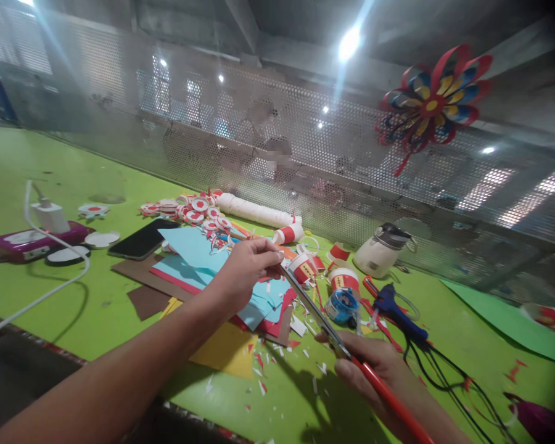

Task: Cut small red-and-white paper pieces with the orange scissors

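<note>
Over blue paper sheets (189, 253), my left hand (245, 271) pinches a small white piece between thumb and fingertips. The blades of the red-handled scissors (317, 311) reach up to that piece. My right hand (374, 364) is closed around the scissors near their pivot, at the lower right. Red and brown sheets lie under the blue ones, and a yellow sheet (229, 354) is nearer the front. Small red and white scraps (261, 373) are scattered on the green table (166, 394) beneath my hands.
Cut paper cups (345, 280), a blue tape roll (342, 305) and a blue glue gun (400, 317) with black cords lie at right. A white jug (379, 250) stands behind. Left are a black phone (145, 237), a charger (50, 216) and white cable. Perforated metal panels rise behind.
</note>
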Demonstrator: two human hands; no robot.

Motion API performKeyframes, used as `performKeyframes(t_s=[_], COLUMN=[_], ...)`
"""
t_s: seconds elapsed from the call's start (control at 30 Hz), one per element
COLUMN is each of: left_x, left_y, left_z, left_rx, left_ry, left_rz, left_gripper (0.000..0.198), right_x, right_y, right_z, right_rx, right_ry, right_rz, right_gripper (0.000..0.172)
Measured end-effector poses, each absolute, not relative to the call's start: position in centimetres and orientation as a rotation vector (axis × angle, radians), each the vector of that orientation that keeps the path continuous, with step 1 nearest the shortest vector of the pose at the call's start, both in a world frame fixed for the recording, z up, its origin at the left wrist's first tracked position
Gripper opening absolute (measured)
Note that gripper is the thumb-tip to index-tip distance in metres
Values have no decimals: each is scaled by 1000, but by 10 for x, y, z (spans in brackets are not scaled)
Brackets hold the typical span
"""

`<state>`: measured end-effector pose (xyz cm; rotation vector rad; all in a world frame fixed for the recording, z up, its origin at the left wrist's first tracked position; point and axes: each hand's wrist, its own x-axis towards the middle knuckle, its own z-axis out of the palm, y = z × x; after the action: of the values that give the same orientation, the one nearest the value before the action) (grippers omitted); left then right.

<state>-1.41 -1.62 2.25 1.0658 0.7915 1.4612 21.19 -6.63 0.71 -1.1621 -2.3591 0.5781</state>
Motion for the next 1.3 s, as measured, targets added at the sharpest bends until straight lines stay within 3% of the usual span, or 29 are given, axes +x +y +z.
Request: performKeyframes(t_s=[0.57,1.07,1.3], left_x=[-14,-17,-22], left_y=[-14,-9,2], left_z=[20,17,12], left_rx=[1075,1060,1073], left_ry=[808,877,979], left_rz=[1450,1503,1410], left_gripper=[11,9,9], right_x=[215,208,213], right_y=[-68,-63,-42], right_z=[4,5,-2], right_rx=[-1245,-1426,-1592], right_ry=[-2403,-2489,-2342], right_rz=[566,666,472], right_gripper=[40,33,37])
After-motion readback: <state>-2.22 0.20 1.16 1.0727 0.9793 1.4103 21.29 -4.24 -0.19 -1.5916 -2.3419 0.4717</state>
